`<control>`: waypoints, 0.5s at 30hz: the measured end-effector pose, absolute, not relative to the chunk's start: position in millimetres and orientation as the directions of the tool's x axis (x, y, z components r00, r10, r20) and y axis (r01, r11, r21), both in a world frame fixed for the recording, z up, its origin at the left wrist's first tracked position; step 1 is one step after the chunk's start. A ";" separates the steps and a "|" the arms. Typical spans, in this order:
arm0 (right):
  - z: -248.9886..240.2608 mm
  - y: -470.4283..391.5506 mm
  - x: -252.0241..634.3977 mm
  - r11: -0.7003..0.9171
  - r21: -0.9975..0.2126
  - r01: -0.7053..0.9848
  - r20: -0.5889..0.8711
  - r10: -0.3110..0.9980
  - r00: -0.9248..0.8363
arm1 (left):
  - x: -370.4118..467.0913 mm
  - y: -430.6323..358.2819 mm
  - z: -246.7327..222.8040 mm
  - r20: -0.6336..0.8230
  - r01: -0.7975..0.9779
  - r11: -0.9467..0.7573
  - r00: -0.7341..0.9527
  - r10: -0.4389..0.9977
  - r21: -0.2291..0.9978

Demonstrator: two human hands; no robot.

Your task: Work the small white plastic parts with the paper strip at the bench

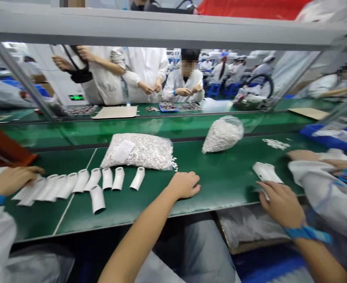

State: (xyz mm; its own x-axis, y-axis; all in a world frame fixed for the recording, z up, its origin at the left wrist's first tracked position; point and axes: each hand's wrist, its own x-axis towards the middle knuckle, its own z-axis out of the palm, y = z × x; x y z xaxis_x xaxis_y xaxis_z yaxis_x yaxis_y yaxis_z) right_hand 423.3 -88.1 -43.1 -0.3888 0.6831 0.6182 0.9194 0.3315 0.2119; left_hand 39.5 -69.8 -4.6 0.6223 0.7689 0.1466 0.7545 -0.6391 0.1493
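Note:
My left hand (185,184) rests on the green belt (220,184) near its middle, fingers curled into a loose fist with nothing visible in it. My right hand (281,202), with a blue band on its wrist, lies farther right, fingers spread; its fingertips touch the near edge of a white plastic shell (266,172) lying flat on the belt. To the left of my left hand, a row of several white curved shells (81,181) lies side by side, with one more shell (97,198) in front of the row.
Two clear bags of small white parts (140,151) (223,134) lie behind my hands. A co-worker's hand (12,179) touches the row's left end; another's white sleeve (323,184) reaches in at the right. A grey frame bar (173,27) crosses overhead. People work across the line.

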 end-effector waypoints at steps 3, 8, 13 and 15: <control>-36.3 -86.1 410.4 0.266 0.250 0.931 0.581 0.728 -0.364 | 43.0 -69.0 -4.1 0.168 0.755 -0.635 0.613 0.772 0.163; -21.7 -84.7 406.1 0.132 0.220 0.967 0.537 0.811 -0.233 | 46.4 -68.5 -2.4 0.177 0.770 -0.614 0.589 0.789 0.172; -15.8 -80.4 420.3 -0.061 0.297 0.953 0.501 0.859 -0.102 | 47.4 -68.6 -1.4 0.183 0.765 -0.618 0.591 0.786 0.181; -17.3 -75.8 425.8 -0.061 0.316 0.947 0.475 0.874 -0.103 | 47.4 -69.2 -1.0 0.177 0.768 -0.613 0.588 0.790 0.184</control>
State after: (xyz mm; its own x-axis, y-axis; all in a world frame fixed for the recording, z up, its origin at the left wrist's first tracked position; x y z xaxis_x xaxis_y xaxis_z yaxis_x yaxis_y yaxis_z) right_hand 425.8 -75.8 -17.3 -0.1028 0.8740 0.4749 0.9467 -0.0605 0.3163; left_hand 47.4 -69.2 -1.0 0.5876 0.7896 0.1768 0.7683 -0.6130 0.1845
